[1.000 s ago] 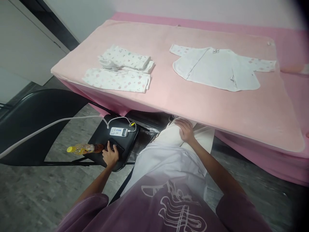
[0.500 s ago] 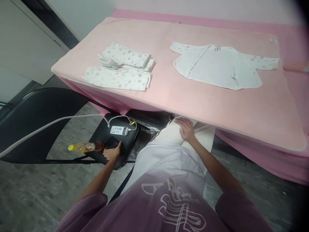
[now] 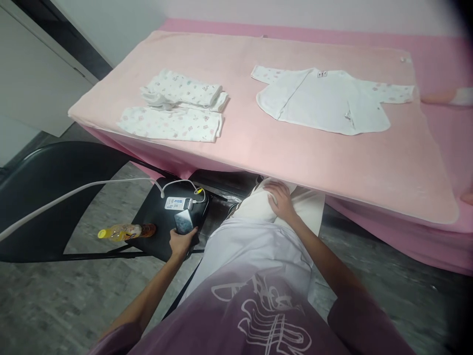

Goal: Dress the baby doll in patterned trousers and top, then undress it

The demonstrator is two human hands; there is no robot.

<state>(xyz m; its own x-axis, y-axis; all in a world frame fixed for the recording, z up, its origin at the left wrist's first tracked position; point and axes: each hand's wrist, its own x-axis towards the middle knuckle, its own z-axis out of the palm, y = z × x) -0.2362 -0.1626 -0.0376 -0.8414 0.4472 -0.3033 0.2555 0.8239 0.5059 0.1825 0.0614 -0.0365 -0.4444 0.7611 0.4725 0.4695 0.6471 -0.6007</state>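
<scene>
Closed around the lower end of a phone (image 3: 185, 222), my left hand (image 3: 181, 241) is over the black chair seat (image 3: 142, 217); the phone's screen is lit. Just beyond it lies a white power bank (image 3: 176, 203) with a cable plugged into one end. A bottle with a yellow cap (image 3: 123, 232) lies to the left of that hand. My right hand (image 3: 281, 199) rests on my thigh with its fingers stretched out, holding nothing.
On the pink-covered table (image 3: 236, 143) lie folded printed baby clothes (image 3: 173, 123) at the left and a white baby top (image 3: 321, 103) spread flat at the right. A doll-like limb (image 3: 439, 96) shows beside its sleeve. A white cable (image 3: 74, 192) crosses the chair back.
My left hand has taken the phone up and tilted it, and its screen has lit. The view has shifted slightly. My right hand stays on my thigh.
</scene>
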